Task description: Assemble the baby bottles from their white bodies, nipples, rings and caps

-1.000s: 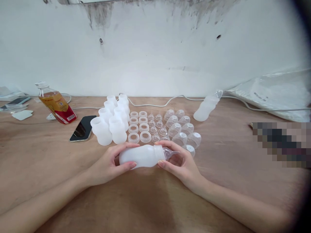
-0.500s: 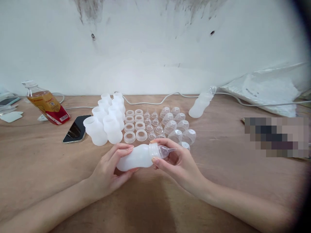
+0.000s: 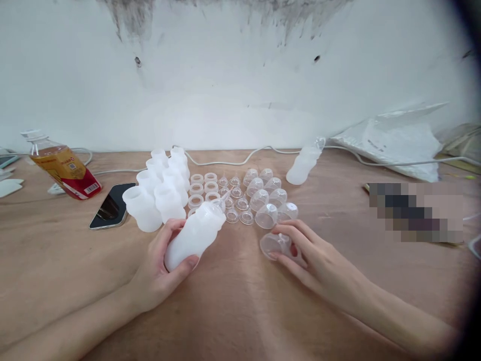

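Observation:
My left hand (image 3: 165,265) is wrapped round a white baby bottle (image 3: 195,233), tilted with its clear nipple up and to the right. A collar ring sits round the bottle's neck. To the right, my right hand (image 3: 311,255) grips a clear dome cap (image 3: 277,244) between thumb and fingers, its open end facing left. Just behind that cap stand rows of similar clear caps (image 3: 259,199). Loose nipples (image 3: 242,203) and collar rings (image 3: 196,189) lie in rows left of them, some rings hidden by the held bottle. White open bottles (image 3: 170,203) stand beyond my left hand.
A capped bottle (image 3: 302,165) leans at the back right. On the left are a phone (image 3: 112,206) and a tilted drink bottle (image 3: 67,168). A cable (image 3: 233,163) runs along the wall, and a plastic bag (image 3: 391,143) lies at the far right.
My right hand has let go of the bottle's collar, moved right and taken hold of a clear cap. My left hand has tilted the bottle more upright. The view has shifted slightly.

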`<state>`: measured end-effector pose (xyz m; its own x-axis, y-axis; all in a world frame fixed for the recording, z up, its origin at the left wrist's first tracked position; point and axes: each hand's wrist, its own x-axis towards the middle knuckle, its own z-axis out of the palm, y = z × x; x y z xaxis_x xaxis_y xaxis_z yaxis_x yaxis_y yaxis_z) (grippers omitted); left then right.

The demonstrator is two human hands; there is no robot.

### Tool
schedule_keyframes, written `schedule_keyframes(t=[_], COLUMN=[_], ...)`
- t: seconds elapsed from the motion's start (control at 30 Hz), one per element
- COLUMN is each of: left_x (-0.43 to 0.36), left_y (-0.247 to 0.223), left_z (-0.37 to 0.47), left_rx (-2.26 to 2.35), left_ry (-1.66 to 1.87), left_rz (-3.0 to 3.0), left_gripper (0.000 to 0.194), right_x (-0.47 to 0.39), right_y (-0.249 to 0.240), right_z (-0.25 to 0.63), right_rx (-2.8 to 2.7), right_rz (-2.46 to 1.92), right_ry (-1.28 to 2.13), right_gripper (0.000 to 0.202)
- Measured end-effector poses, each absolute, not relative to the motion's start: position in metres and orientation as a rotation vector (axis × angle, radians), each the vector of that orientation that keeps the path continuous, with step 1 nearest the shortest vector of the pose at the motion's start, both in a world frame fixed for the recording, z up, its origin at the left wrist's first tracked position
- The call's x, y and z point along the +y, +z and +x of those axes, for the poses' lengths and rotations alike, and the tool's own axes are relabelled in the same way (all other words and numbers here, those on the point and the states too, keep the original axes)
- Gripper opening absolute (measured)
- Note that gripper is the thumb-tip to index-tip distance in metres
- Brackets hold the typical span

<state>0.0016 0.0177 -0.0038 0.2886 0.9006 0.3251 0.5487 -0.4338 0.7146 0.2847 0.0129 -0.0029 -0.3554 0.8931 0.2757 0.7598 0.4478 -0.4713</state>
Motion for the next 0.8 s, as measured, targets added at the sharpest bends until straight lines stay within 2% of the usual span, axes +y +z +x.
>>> schedule_keyframes(t=[0.17,0.3,0.43,0.8], left_x=[0.02,0.023,0.025,0.023], left_y=[-0.004,-0.004,-0.004,-0.001], left_z=[0.0,0.0,0.0,0.003], left_rx=[1.172,1.079,1.055,1.084], left_ry=[0.899,0.822,0.793,0.807], left_rz=[1.832,1.626,1.573,1.61], left_gripper=[0.038,0.041,0.04,0.038], right_x=[0.023,0.034,0.034,0.034], right_y=[0.005,-0.004,-0.013,-0.013], right_z=[0.257,0.239,0.236,0.238], right_rx=[-1.619,-1.238,-1.147,-1.138], right_rz=[-1.04,-0.834,-0.8,-0.792], right_ry=[1.136,1.464,1.556,1.52], right_gripper=[0.024,0.025,0.025,0.022])
